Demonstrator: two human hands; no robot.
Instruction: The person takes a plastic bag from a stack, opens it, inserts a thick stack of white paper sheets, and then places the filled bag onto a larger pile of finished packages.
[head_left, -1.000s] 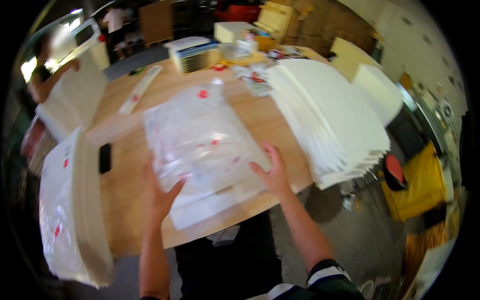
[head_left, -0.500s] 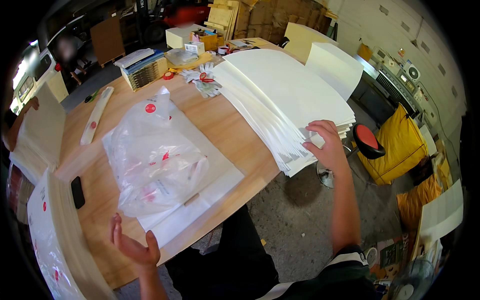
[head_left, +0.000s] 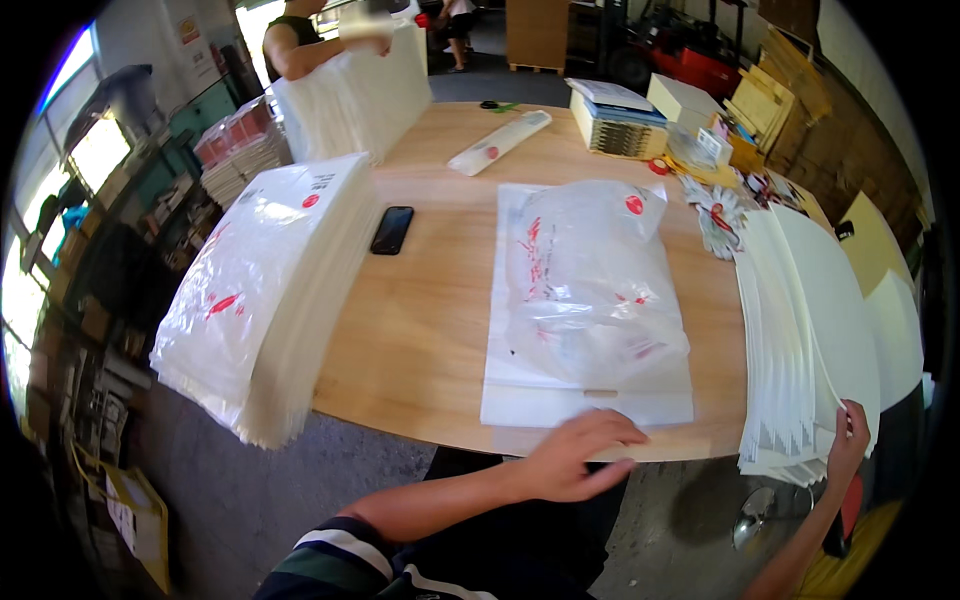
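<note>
My left hand [head_left: 585, 455] is above the table's front edge with its fingers apart and nothing in it. Just beyond it lies a flat white plastic bag [head_left: 650, 405] with a slot near its front edge. On top of that rests a puffed clear plastic bag [head_left: 590, 290] with red print. At the right, my right hand [head_left: 850, 438] pinches the near edge of the top white sheet [head_left: 825, 285]. This sheet lies on a fanned stack of similar white sheets [head_left: 775, 370] with curved outlines.
A tall stack of plastic-wrapped bags [head_left: 260, 260] hangs over the table's left edge, beside a black phone [head_left: 392, 230]. Gloves [head_left: 715, 215], a box of papers [head_left: 617, 125] and a long wrapped packet [head_left: 500, 143] lie farther back. A co-worker [head_left: 300, 50] stands behind another stack [head_left: 355, 100].
The view has swung left, so the table's contents sit farther right. My left hand has moved across toward the front of the white bag. My right hand has closed on the top sheet's edge.
</note>
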